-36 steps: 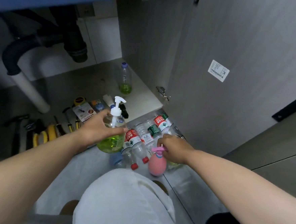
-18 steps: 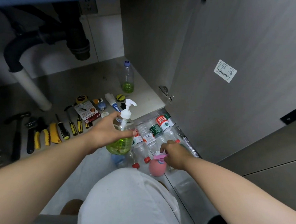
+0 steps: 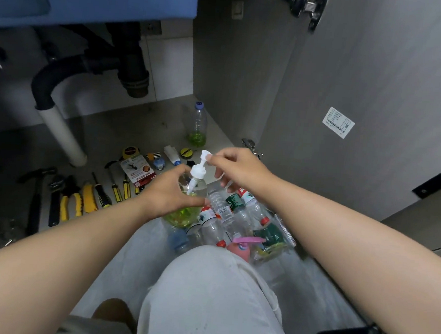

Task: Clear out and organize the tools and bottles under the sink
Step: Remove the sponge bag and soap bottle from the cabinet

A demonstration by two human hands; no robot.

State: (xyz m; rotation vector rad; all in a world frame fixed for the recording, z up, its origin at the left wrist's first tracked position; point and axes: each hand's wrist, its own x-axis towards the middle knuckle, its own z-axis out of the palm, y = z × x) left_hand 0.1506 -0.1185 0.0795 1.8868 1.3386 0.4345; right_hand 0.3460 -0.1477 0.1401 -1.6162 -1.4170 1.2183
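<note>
A: Just before the cabinet floor (image 3: 138, 129), over the pile of empty bottles (image 3: 226, 211), where exactly is the soap bottle (image 3: 184, 214)?

B: In both hands. The left hand (image 3: 168, 194) wraps its body, fingers and thumb curled round the shoulder, with green liquid showing below the palm. Whether the base rests on the pile I cannot tell.

A: And the right hand (image 3: 240, 168)?

B: It pinches the nozzle (image 3: 205, 155) between thumb and forefinger. Its other fingers hang loose and hold nothing.

A: Which way does the bottle run?

B: Its long axis stands nearly upright, with the pump (image 3: 197, 171) on top. So the right hand sits at the upper end, and the left sits lower and nearer the person.

A: What does the next move turn on?

B: My guess is a twist of the pump about that upright axis, to lock or loosen it. The right hand is the one on the nozzle, so it would turn while the left steadies the body.

A: And after that?

B: Probably a spot on the cabinet floor, which lies straight ahead, past both hands. A clear bottle (image 3: 199, 123) stands there at the right, and tools (image 3: 92, 197) lie in a row to the left.
</note>
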